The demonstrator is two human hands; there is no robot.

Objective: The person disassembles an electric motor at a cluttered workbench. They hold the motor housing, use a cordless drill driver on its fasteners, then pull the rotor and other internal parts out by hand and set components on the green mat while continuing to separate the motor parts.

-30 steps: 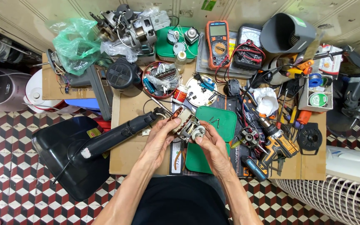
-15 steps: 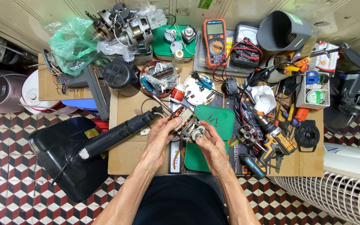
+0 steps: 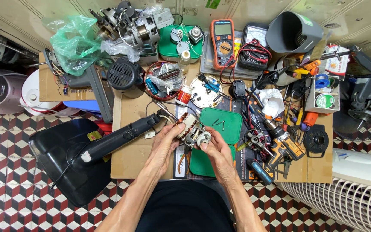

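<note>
A small electric motor (image 3: 190, 129) with copper windings and a white end piece is gripped between both hands above the cardboard-covered table (image 3: 129, 159). My left hand (image 3: 164, 144) grips its left side. My right hand (image 3: 215, 150) pinches the white end on the right. Wires run from the motor toward a black fan stand post (image 3: 117, 137) lying to the left. A green plastic lid (image 3: 222, 124) with a few screws on it lies just behind the motor.
Behind are a black motor housing (image 3: 125, 75), a round tin of parts (image 3: 165, 79), an orange multimeter (image 3: 223, 41) and a grey bucket (image 3: 293, 32). A cordless drill (image 3: 284, 141) lies right, a fan grille (image 3: 344, 202) at lower right, a black fan base (image 3: 69, 159) left.
The hands have turned the motor slightly and shifted it a little; the view has moved a bit. Everything else on the table stays where it was.
</note>
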